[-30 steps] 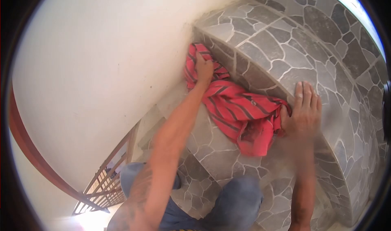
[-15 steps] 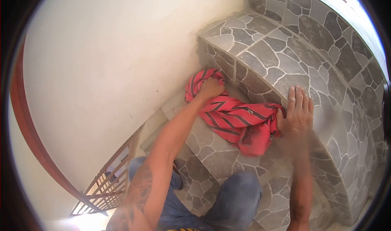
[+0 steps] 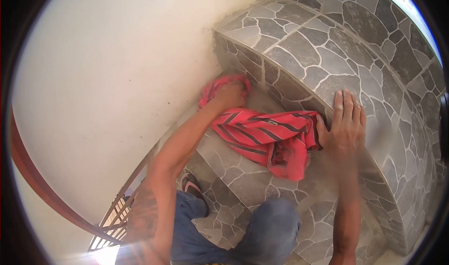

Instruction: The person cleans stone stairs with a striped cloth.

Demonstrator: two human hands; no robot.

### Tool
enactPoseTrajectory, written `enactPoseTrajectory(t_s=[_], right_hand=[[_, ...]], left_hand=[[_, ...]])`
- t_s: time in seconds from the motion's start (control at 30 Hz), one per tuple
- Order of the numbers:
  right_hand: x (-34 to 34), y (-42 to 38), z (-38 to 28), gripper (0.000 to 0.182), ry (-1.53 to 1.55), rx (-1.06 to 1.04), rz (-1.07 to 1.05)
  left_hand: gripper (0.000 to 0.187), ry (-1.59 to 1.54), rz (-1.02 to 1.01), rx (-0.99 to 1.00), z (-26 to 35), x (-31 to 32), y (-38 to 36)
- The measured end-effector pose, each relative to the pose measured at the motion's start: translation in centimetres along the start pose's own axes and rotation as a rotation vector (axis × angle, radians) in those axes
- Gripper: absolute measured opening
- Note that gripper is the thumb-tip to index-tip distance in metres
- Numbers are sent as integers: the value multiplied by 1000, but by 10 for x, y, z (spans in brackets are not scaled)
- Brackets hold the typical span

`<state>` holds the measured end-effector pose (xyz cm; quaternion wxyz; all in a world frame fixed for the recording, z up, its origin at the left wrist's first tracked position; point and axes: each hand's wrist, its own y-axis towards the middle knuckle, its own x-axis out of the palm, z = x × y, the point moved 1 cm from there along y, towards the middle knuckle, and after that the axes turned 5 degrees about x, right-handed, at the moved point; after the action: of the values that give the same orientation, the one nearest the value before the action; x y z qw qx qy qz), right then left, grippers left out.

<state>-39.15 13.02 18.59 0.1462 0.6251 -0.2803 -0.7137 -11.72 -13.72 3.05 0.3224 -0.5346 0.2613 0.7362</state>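
Note:
A red cloth with dark stripes [image 3: 262,129] lies bunched and stretched over the lower stone-patterned step [image 3: 238,164]. My left hand [image 3: 230,96] presses on its far left end, by the wall corner, with its fingers curled into the fabric and slightly blurred. On the edge of the upper step [image 3: 299,50] my right hand [image 3: 345,129] lies flat with fingers stretched forward. Its thumb is beside the right end of the cloth; whether they touch is hard to tell.
A cream wall [image 3: 112,73] rises on the left. A brown railing [image 3: 112,220] stands at the lower left. My bent knee [image 3: 273,223] and a sandalled foot [image 3: 192,188] are below. Another stone-patterned step or wall [image 3: 374,12] curves behind the upper step.
My left hand has moved slightly left toward the wall, dragging the left end of the cloth along. The view has shifted a little, and the sandalled foot shows more. My right hand stays on the step.

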Motion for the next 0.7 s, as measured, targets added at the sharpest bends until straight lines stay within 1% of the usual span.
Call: enactPoseTrajectory(t_s=[0.1,0.17,0.2,0.27,0.3,0.4,0.47,0.53,0.63,0.7], right_hand=[[-2,0,5,74,0,-42,-1],[-1,1,4,73,-11,-32,7],[0,0,2,73,-11,-28,5],[-1,5,2,73,-14,-30,15],[-3,1,2,73,-10,-28,1],[1,0,1,73,-9,-12,14],[0,0,0,73,0,-8,11],[-1,1,3,74,-3,-19,17],[1,-1,1,74,2,-19,10],[1,0,2,73,-7,-18,11]], left_hand=[[51,211,78,-401,-10,1,16],[49,170,144,-488,-7,7,49],[48,151,169,-538,-3,8,53],[48,255,96,-438,0,3,51],[49,304,39,-391,3,6,39],[44,228,-311,183,-38,-12,10],[39,195,-241,-35,-24,-35,-4],[36,204,-163,-202,-32,-31,1],[31,187,-64,-366,-30,-7,39],[28,131,-55,-453,-28,0,64]])
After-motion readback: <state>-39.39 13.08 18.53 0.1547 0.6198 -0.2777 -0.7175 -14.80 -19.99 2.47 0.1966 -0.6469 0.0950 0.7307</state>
